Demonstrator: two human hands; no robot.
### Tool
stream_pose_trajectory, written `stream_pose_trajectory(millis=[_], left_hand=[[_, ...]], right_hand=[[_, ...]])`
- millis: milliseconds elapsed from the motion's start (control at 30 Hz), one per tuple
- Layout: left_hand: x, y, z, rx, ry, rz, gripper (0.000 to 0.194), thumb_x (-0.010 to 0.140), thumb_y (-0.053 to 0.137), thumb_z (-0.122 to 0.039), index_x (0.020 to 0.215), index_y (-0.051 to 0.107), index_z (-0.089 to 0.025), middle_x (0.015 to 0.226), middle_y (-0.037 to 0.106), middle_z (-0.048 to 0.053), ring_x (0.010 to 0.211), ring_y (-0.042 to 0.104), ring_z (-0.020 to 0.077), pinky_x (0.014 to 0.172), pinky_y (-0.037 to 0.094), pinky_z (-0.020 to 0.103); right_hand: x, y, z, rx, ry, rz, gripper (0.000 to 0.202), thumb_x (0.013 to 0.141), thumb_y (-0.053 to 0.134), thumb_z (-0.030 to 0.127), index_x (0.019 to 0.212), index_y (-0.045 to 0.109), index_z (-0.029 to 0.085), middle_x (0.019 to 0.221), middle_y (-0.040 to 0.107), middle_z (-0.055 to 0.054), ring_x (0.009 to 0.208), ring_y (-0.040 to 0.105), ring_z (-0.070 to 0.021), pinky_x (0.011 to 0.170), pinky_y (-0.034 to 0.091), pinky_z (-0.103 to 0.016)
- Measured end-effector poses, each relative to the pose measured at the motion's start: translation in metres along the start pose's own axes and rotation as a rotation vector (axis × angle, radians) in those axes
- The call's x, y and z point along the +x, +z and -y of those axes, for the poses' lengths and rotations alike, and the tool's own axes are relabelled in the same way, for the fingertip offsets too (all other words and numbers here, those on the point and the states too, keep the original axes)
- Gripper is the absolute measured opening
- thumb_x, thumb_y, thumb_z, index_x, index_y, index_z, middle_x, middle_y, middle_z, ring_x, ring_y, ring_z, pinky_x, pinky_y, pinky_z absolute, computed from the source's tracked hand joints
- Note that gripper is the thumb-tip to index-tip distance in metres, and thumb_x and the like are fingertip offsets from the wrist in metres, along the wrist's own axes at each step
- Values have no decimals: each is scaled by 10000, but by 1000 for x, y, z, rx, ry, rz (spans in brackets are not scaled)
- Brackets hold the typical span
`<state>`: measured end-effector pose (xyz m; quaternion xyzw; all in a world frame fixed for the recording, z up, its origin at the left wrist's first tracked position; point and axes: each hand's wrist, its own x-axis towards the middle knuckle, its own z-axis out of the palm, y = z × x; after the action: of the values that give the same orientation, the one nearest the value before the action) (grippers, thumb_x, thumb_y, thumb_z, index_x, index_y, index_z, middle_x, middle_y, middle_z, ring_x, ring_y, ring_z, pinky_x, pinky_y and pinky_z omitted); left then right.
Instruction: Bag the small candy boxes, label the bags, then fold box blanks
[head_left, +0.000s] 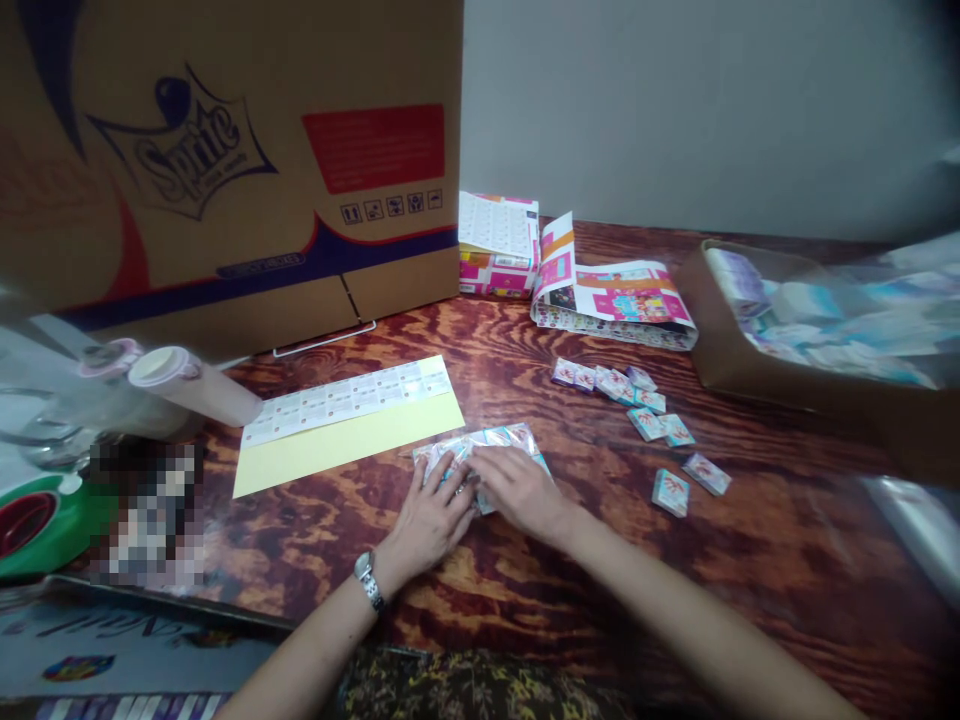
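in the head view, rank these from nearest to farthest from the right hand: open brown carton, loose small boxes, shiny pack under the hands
From the right hand:
1. Shiny pack, directly under the fingers
2. Loose small boxes, scattered to the right
3. Open brown carton, farther right, beyond the boxes

Silver wristwatch (368, 580), finger ring (460, 490), dark yellow-patterned garment (472, 690)

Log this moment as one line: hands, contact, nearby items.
left hand: on shiny pack of small boxes | right hand: on same pack | left of pack: label sheet | right of pack: loose small boxes
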<state>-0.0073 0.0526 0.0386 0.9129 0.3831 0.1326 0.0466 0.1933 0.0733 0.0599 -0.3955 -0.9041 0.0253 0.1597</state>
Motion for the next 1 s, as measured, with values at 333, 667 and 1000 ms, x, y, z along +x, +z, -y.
stream_pose_trajectory(millis=[333,667,1000], left_hand=[[-2,1,5,-7,3,-11,421,895,429,-328,1307,426,-246,1387,425,43,1340,251,276,1094,171,556],[-3,0,5,-19,6,4,434,894,425,-338,1320,407,-260,1399,409,42,1342,252,270,1088,178,549],[34,-27,27,-120,-166,54,459,899,383,-411,1297,414,-183,1367,432,129,1262,380,277,1023,304,492]], right_hand=[[-38,10,-2,-171,54,195,787,828,433,605,1404,272,93,1455,276,-168,1351,204,-288,1071,95,-573],[-25,13,9,-94,66,175,776,835,429,597,1407,261,101,1445,293,-176,1347,222,-283,1062,127,-578],[-70,-6,-9,-39,675,-58,534,913,376,404,1376,347,141,1372,405,-174,1207,437,-293,943,401,-447]])
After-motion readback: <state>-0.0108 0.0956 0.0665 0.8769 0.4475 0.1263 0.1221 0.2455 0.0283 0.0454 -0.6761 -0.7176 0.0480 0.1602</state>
